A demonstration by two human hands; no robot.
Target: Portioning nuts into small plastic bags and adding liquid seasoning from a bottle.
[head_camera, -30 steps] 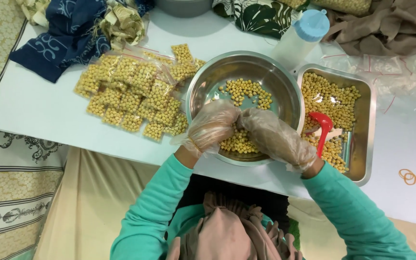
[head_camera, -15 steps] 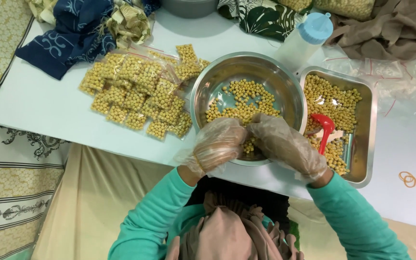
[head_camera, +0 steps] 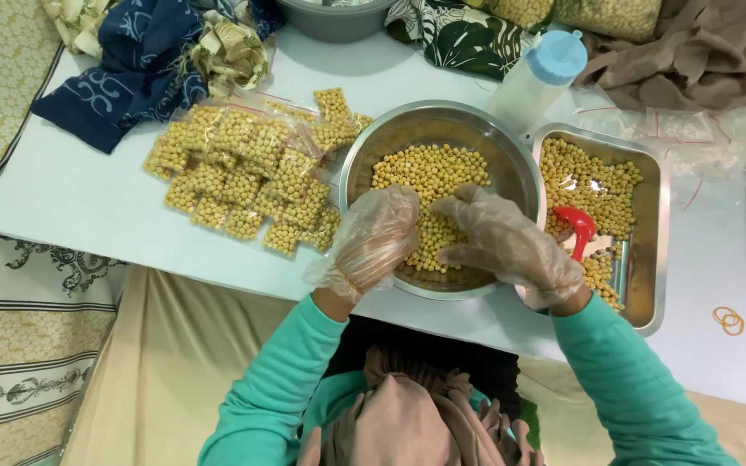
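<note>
White counter (head_camera: 71,207) is carrying a steel bowl (head_camera: 511,164) of yellow beans (head_camera: 429,173); gloved left hand (head_camera: 373,242) is curling loosely, right hand (head_camera: 507,242) is spreading open, both hovering over beans, gripping nothing visible.

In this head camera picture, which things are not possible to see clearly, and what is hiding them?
- Left hand: the loose plastic glove hides whether it holds anything.
- Round metal bowl: both hands cover its near part and the yellow balls there.
- Red scoop in the rectangular tray: the right hand hides its handle.
- Grey basin: cut off by the top edge.
- Rubber bands: too small to count.
</note>
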